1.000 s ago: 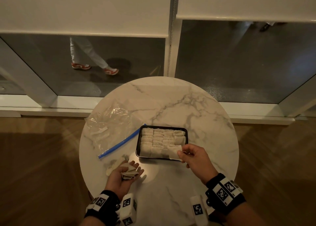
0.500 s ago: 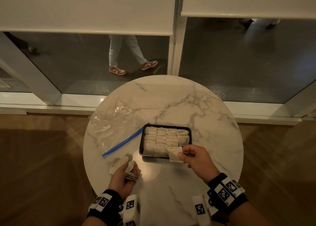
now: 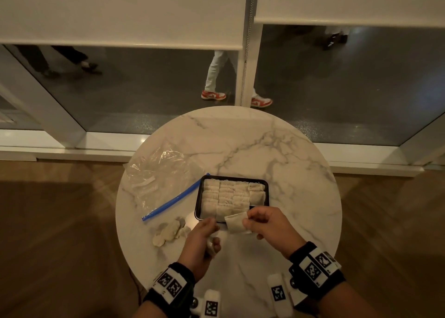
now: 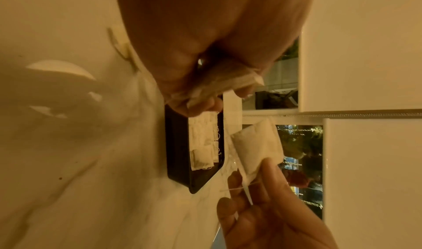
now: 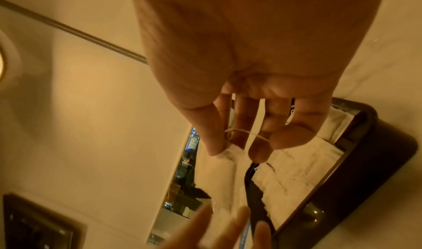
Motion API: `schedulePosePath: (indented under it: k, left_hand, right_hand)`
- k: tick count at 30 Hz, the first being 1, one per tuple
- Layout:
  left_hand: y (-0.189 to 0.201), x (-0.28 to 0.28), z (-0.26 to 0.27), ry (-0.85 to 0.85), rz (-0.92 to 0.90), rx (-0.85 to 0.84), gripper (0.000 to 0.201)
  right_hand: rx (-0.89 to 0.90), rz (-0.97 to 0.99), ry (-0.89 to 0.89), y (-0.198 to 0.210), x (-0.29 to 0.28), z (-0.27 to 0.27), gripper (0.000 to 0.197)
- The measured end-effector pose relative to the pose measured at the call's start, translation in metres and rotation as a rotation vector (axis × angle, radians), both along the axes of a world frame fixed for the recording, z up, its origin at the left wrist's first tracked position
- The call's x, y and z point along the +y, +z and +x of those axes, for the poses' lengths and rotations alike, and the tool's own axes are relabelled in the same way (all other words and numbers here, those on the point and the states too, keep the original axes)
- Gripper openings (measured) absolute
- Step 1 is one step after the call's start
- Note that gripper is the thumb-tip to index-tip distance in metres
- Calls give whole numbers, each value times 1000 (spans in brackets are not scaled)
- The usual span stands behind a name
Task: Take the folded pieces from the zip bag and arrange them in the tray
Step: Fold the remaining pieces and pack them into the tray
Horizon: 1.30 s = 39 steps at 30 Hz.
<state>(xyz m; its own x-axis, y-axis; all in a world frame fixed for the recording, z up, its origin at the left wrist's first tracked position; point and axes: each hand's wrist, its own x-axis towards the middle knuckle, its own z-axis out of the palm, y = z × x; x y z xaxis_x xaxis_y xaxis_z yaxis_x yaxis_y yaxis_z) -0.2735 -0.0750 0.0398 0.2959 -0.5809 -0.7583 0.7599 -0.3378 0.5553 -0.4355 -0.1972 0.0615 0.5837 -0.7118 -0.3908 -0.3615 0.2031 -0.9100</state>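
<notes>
Packed tray (image 3: 199, 198) leaves one gap at its near right corner

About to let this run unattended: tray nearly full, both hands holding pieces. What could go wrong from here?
The tray shows one small gap at its near right corner, so the piece pinched by the right hand may ride over its neighbours. Its loose string could snag a finger. The left hand grips more pieces; one might slip.

You're at street level, prob a cafe or lobby w/ public frontage: small round marble table (image 3: 277, 153) on wood floor (image 3: 60, 233), full-height windows (image 3: 144, 88) w/ roller blinds (image 3: 120, 11) half down, passers-by (image 3: 216, 76) walking the pavement just outside.
</notes>
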Motion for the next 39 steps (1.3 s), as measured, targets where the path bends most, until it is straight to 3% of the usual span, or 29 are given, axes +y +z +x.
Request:
schedulePosePath:
  k: [4,9,16,22,26,33,39]
  left_hand:
    - [10,-9,-3,-152,-141,-22,33]
    - [10,-11,-4,-257,-115,-195,20]
    - [12,-13,7,-286,-71,-304,16]
    - [12,-7,48,-230,45,-391,18]
    - [9,5,76,-203,108,-325,22]
    - [31,10,105,-16,49,-42,33]
    - [68,-1,119,-14,-48,-29,43]
  right_hand:
    - [-18,-70,3,-1,1,0,4]
    - [-19,-98,-57,-6,-1,0,2]
    - [-17,-93,-33,-6,-3,4,1]
    - [33,-116,-70,-13,-10,2,2]
    - [32,-119,-79,-15,-14,1,2]
    - [36,-119,-70,-16,-15,2,3]
    - [71,-120,-78,-17,-18,4,5]
